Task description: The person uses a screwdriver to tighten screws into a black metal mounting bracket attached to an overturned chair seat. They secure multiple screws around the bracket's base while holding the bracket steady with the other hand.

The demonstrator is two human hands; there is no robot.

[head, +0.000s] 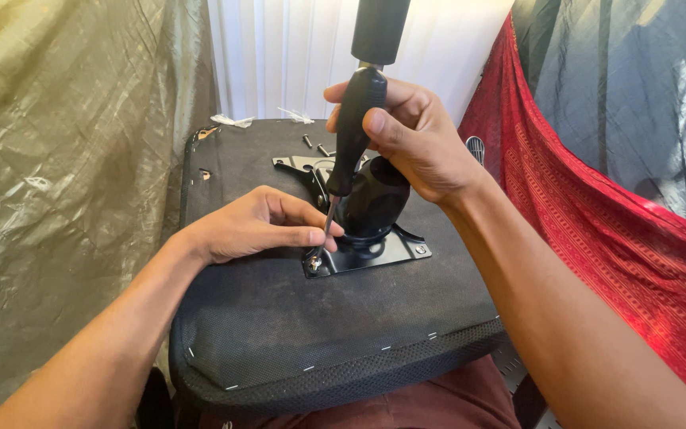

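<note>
While the screwdriver [352, 135] is standing nearly upright with its tip on a screw [312, 259] at the near left corner of the black metal plate [368, 256], the fixing of this plate to the underside of the seat cushion [311, 334] is looking partly done. A screw head is showing in the near right corner [420, 249] of the plate, so that one seems to be in already; the corner under the tip is the one being worked now. Two or three loose screws [315, 145] are lying on the cushion beyond the plate, near a second bracket [299, 163], which suggests more fastening is left. The far corners of the plate are hiding behind the black column [372, 202], so I cannot tell their state.

The right hand [410, 139] is wrapping closed around the black handle, thumb pressing along its front, wrist raised above the plate. The left hand [252, 226] is lying low on the cushion, forearm reaching in from the left, its thumb and forefinger pinching together around the thin shaft just above the screw, steadying it. The cushion is resting across the person's lap, between draped cloths
</note>
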